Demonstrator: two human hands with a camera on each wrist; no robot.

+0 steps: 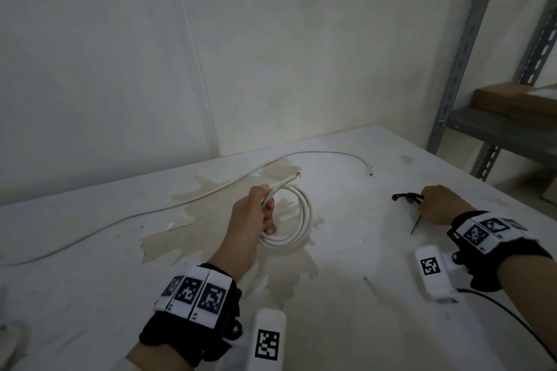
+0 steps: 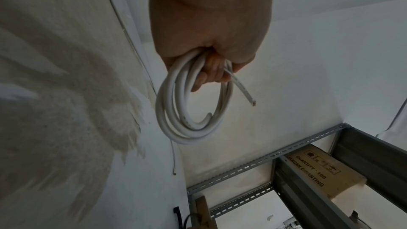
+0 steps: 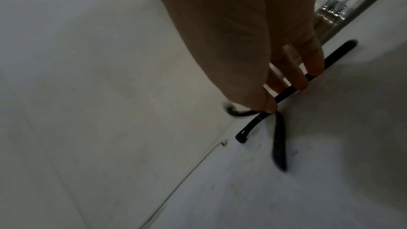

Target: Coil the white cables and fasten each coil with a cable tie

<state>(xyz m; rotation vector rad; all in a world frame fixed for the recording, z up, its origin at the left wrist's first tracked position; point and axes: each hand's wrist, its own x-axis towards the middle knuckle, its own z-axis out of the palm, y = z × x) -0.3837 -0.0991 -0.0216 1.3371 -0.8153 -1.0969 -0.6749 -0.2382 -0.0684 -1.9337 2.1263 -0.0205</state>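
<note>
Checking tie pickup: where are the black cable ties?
Head view, right side: black cable ties lie on the white table under the right hand fingertips, right of the held coil.

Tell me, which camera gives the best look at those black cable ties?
The right wrist view: the black cable ties lie close up under the right hand, one's slotted head visible. The head view shows them small and distant beside that hand. In the left wrist view I cannot pick them out.

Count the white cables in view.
2: a coiled white cable gripped in the left hand, and a loose white cable lying along the table's far side. Others may be hidden.
</note>
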